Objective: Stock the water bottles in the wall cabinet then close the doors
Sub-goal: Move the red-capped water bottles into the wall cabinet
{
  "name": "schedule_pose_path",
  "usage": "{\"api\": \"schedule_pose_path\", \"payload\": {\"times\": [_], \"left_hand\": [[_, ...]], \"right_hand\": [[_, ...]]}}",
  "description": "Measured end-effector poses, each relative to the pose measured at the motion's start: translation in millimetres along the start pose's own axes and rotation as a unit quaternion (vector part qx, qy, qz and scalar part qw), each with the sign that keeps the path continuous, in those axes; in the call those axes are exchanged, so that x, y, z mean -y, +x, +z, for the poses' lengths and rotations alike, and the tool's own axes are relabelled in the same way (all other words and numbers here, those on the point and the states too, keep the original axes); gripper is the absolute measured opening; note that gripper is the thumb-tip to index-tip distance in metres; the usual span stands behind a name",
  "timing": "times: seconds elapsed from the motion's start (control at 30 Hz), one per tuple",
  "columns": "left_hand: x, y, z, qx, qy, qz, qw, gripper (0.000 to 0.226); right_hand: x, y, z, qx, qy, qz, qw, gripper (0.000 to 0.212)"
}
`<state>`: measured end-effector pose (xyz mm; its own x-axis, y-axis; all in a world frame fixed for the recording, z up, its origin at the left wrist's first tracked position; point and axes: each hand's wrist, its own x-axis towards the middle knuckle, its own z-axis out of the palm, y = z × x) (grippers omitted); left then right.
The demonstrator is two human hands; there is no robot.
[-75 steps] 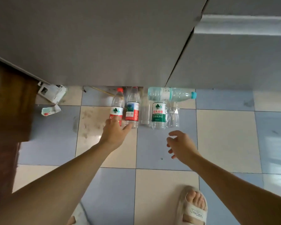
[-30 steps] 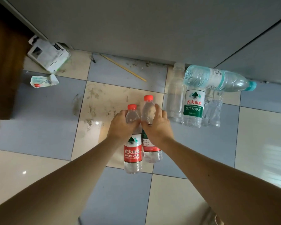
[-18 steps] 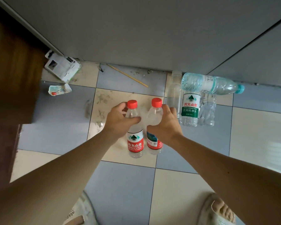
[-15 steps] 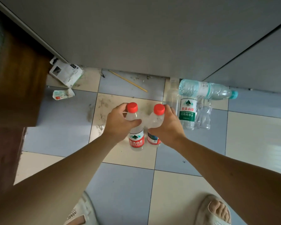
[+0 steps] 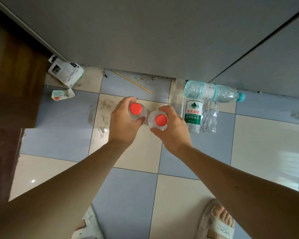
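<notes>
My left hand (image 5: 123, 125) grips a red-capped water bottle (image 5: 136, 109) by its shoulder, and my right hand (image 5: 173, 131) grips a second red-capped bottle (image 5: 160, 120) the same way. Both bottles are upright and off the floor, seen from above, side by side. On the floor by the cabinet stand a green-labelled bottle (image 5: 193, 114), a plain clear bottle (image 5: 178, 99) and a crinkled clear one (image 5: 210, 118). A larger teal-capped bottle (image 5: 214, 91) lies across their tops. The grey cabinet front (image 5: 154, 35) fills the upper view, its doors closed.
A torn white carton (image 5: 66, 72) and a small crumpled packet (image 5: 62, 94) lie on the checked tile floor at the left, with a thin stick (image 5: 133, 82) near the cabinet base. A brown wooden panel (image 5: 12, 83) stands at the left. My slippered feet (image 5: 217, 221) are at the bottom.
Both hands have lifted the two red-capped bottles from the floor towards me, so I now see their caps from above. The view has tilted a little.
</notes>
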<state>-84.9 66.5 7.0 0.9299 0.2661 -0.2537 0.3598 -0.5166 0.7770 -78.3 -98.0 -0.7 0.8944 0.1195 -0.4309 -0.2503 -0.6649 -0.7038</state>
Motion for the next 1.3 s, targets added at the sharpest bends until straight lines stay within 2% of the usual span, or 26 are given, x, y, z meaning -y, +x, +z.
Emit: {"api": "schedule_pose_path", "payload": {"times": [0.23, 0.4, 0.53, 0.6, 0.73, 0.9, 1.0, 1.1, 1.2, 1.3], "left_hand": [[10, 4, -1, 0.041, -0.054, -0.053, 0.996, 0.067], [30, 5, 5, 0.067, -0.074, -0.067, 0.993, 0.069], [56, 5, 23, 0.036, -0.07, -0.058, 0.995, 0.068], [67, 8, 33, 0.02, -0.082, -0.05, 0.995, 0.066], [70, 9, 41, -0.008, -0.094, -0.026, 0.995, 0.054], [68, -6, 28, -0.008, -0.061, -0.024, 0.998, 0.057], [54, -18, 10, -0.012, -0.047, -0.032, 0.998, 0.059], [23, -30, -11, -0.018, -0.051, -0.048, 0.997, 0.063], [-28, -38, -42, -0.026, -0.072, -0.051, 0.996, 0.067], [-91, -42, -83, -0.047, -0.103, -0.045, 0.993, 0.061]], "right_hand": [[1, 12, -2, -0.005, 0.01, 0.003, 1.0, 0.06], [-20, 11, 4, 0.025, 0.016, 0.061, 0.998, 0.085], [-37, 24, 18, 0.032, 0.049, 0.075, 0.995, 0.094], [-47, 33, 30, 0.02, 0.061, 0.069, 0.996, 0.091], [-58, 37, 53, -0.036, 0.085, 0.056, 0.994, 0.07], [-52, 13, 55, -0.056, 0.116, 0.075, 0.989, 0.069], [-40, -5, 35, -0.038, 0.122, 0.089, 0.988, 0.068], [-11, -24, 0, -0.026, 0.105, 0.064, 0.992, 0.063], [37, -44, -49, -0.022, 0.096, 0.044, 0.994, 0.063], [97, -61, -107, -0.014, 0.092, 0.011, 0.996, 0.06]]}}
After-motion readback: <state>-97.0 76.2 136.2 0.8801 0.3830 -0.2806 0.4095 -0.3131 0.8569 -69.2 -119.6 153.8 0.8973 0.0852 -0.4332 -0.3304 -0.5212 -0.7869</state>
